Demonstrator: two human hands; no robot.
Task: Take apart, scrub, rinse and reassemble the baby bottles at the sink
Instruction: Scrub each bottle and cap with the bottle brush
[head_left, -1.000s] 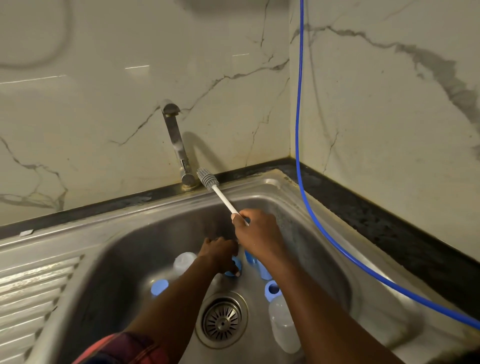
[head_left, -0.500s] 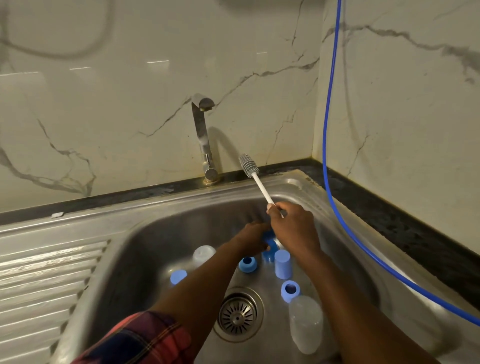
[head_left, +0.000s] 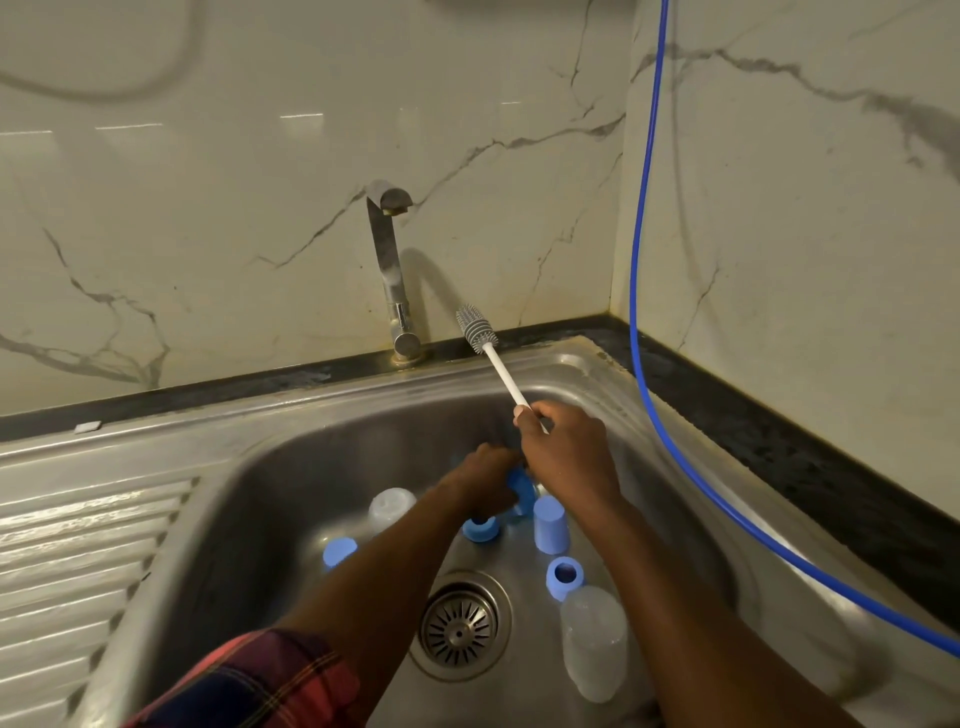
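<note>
Desk: Bottles first. Where do they stand?

Stringer: In pieces, all down in the steel sink (head_left: 363, 400). One clear bottle body (head_left: 595, 644) lies on its side just right of the drain (head_left: 460, 631); another clear piece (head_left: 390, 506) sits toward the back left. Blue parts are scattered between them: a tall cap (head_left: 549, 525) upright, a ring (head_left: 564, 576) just beside the lying bottle, a second ring (head_left: 480, 529) under the left wrist, and a low cap (head_left: 339, 552) off to the left.

Desk: And the hands?

Stringer: The right hand (head_left: 569, 452) is closed round the white handle of the bottle brush (head_left: 501, 371), bristle end raised toward the tap (head_left: 389, 270) and touching nothing. The left hand (head_left: 485, 480) is low in the basin, fingers curled round a blue part (head_left: 522, 491). Which part, I cannot tell; the right hand hides some of it.

Desk: How far along, then?

Stringer: Taking apart looks finished. Scrubbing I judge to be at its start or between pieces: no water leaves the tap and no suds show. Rinsing and reassembly are all to come. A blue hose (head_left: 644, 260) trails over the dark worktop (head_left: 779, 467) at right, out of the way.
</note>
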